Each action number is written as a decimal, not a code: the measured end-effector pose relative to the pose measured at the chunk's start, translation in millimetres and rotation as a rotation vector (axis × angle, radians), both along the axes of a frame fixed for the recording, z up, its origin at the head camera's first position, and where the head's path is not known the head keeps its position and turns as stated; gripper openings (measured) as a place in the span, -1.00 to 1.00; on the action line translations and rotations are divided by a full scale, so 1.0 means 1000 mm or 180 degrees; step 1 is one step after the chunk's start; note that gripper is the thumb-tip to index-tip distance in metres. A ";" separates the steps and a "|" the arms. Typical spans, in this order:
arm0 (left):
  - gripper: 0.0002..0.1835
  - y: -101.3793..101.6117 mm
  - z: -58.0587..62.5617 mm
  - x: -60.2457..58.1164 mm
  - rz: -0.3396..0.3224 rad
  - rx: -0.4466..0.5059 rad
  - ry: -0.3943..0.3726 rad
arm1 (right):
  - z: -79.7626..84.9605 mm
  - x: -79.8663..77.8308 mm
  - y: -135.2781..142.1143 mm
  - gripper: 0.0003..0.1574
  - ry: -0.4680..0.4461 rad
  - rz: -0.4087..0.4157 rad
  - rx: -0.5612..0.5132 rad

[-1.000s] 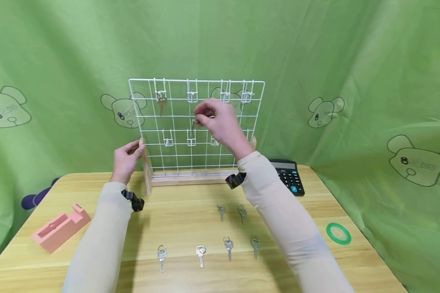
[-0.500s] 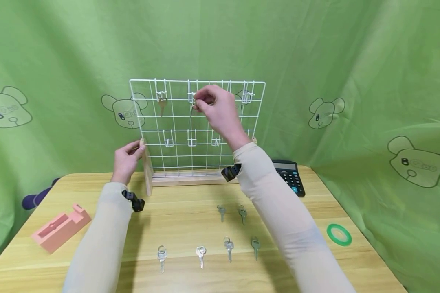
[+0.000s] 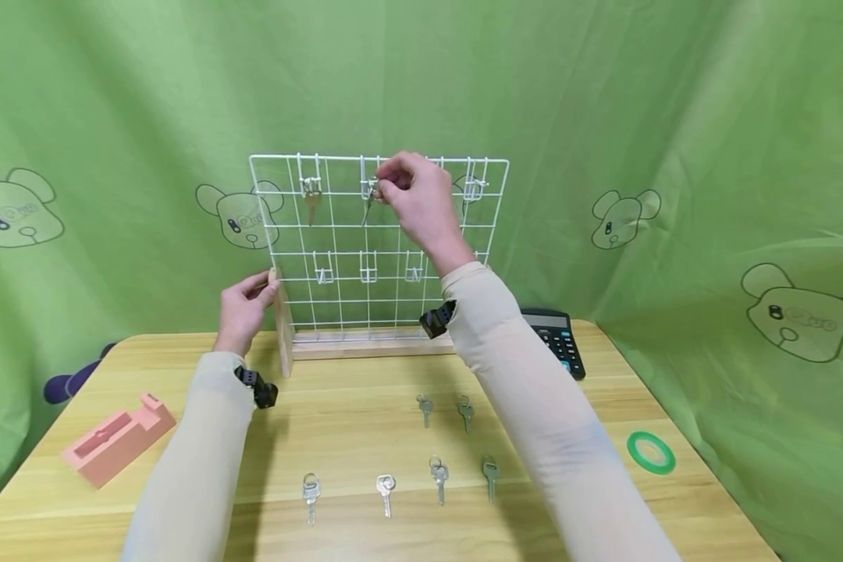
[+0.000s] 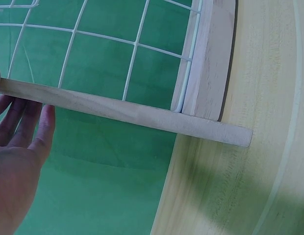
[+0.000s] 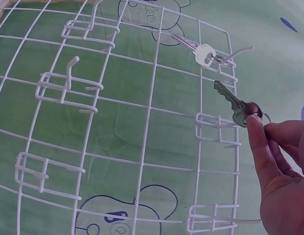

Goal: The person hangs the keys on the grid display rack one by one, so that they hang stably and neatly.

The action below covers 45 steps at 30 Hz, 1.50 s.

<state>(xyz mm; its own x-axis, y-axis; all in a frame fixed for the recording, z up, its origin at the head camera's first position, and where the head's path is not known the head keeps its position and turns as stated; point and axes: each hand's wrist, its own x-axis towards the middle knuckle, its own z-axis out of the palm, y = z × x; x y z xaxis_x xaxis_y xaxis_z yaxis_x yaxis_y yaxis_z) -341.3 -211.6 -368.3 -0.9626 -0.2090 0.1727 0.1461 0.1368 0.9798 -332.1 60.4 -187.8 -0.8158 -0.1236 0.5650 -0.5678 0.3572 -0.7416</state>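
A silvery key (image 5: 244,113), toothed blade, rounded head, is pinched at the head between thumb and fingers of the right hand (image 3: 423,201); blade angled away from the fingers. White wire grid (image 5: 148,106), bent-wire hooks, is mounted on a pale wooden base (image 3: 372,350) near the bench's (image 3: 351,445) far edge. Its smooth wooden post (image 3: 283,332) is gripped by the left hand's (image 3: 242,314) fingers. The held key is positioned at the upper row, just beside a hook (image 5: 219,128); whether its ring is looped on cannot be told. Another key (image 3: 312,204) is hung at upper left. Six loose keys (image 3: 386,485), shown only in the head view, are spread toward the bench's near edge. A pink plastic dispenser (image 3: 115,445) is placed near the left edge, a green tape roll (image 3: 633,449) near the right, a black calculator (image 3: 559,339) by the far right corner. Blade teeth are shown clearly only by the right wrist view, post grain by the left.
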 end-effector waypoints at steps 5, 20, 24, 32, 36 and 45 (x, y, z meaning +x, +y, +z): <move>-0.50 0.000 -0.001 -0.001 -0.0020 0.0016 -0.0007 | -0.004 -0.004 -0.001 -0.84 -0.0057 -0.0032 0.0048; -0.49 0.001 -0.005 0.000 0.0024 -0.0049 0.0025 | -0.017 -0.004 0.005 -0.82 0.0038 -0.0096 0.0549; -0.49 0.000 -0.007 -0.001 0.0017 -0.0014 0.0056 | -0.023 0.002 0.011 -0.85 0.0203 -0.0070 0.0772; -0.48 -0.001 -0.007 -0.004 0.0002 0.0013 0.0070 | -0.044 0.013 0.029 -0.81 0.0281 0.0036 0.1123; -0.49 -0.001 -0.005 -0.003 -0.0007 0.0065 0.0062 | -0.059 0.016 0.036 -0.81 0.0308 0.0100 0.1410; -0.50 -0.002 -0.004 -0.005 -0.0018 0.0149 0.0060 | -0.090 0.028 0.055 -0.82 0.0110 0.0186 0.1577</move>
<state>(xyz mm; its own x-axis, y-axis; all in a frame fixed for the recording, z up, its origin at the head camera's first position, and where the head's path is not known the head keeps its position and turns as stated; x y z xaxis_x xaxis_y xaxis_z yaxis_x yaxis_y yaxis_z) -346.0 -213.3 -372.8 -0.9604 -0.2118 0.1810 0.1652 0.0900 0.9821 -304.0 115.0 -277.3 -0.7813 -0.4290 0.4534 -0.6186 0.6287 -0.4713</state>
